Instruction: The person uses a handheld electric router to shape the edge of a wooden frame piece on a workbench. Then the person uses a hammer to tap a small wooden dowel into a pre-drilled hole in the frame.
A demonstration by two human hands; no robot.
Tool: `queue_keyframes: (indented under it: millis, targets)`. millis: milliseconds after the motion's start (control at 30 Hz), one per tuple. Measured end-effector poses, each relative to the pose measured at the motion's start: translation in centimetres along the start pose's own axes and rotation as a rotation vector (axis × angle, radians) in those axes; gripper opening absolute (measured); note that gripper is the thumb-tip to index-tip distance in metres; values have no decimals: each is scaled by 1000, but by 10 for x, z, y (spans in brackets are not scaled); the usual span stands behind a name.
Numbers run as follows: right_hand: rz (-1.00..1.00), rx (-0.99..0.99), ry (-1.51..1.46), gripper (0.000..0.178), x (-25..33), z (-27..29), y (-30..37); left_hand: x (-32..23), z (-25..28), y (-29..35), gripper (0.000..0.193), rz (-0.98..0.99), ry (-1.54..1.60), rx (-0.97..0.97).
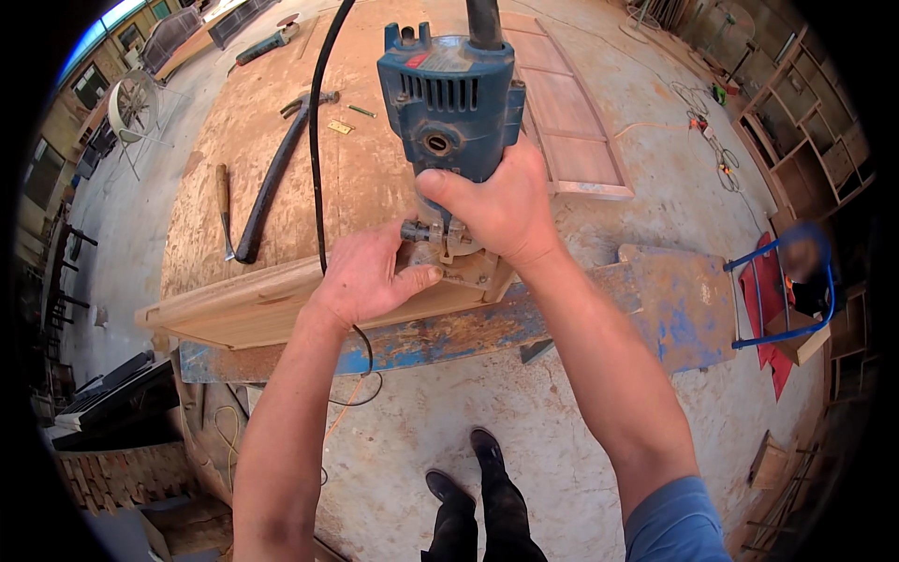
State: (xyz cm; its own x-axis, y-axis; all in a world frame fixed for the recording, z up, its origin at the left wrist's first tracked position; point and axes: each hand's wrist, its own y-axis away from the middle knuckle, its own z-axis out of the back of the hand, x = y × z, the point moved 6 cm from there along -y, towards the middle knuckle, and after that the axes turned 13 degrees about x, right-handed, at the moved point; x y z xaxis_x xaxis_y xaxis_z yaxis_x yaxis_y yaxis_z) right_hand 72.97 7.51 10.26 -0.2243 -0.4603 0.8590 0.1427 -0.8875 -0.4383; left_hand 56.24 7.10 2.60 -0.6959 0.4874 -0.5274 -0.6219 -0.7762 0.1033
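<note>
My right hand (510,201) is wrapped round the lower body of a blue trim router (445,103), its thumb lying across the front. The router stands upright, its base (464,262) at the right end of a wooden board (253,304) that is set on edge. My left hand (365,272) grips the board's top edge just left of the router base. Its thumb points toward the base and its fingertips, partly hidden, are close to the router's side knob (415,230). The bit and the cut are hidden from view.
A hammer (272,183), a chisel (224,211) and a brass hinge (340,126) lie on the wooden worktop (201,178). The black cord (321,140) hangs down past my left hand. Beyond are a framed panel (576,122), an angle grinder (267,44) and, at right, a blue metal-framed chair (824,281).
</note>
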Motion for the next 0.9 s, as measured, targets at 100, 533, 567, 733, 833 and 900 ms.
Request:
queue_keyframes:
  millis: [100, 533, 567, 733, 833, 900]
  targets:
    - [6, -11, -1, 53, 3, -2, 1, 0, 0, 1, 65, -56, 57, -42]
    - [62, -32, 4, 53, 3, -4, -1, 5, -1, 0, 69, 14, 28, 75]
    - [74, -37, 3, 53, 4, -4, -1, 6, -2, 0, 70, 11, 24, 71]
    - [55, -14, -8, 54, -1, -2, -3, 4, -1, -2, 69, 15, 21, 72]
    - [57, -9, -17, 54, -1, -4, -4, 7, -1, 0, 69, 42, 6, 91]
    - [45, -6, -10, 54, -2, -3, -5, 5, -1, -1, 68, 44, 8, 84]
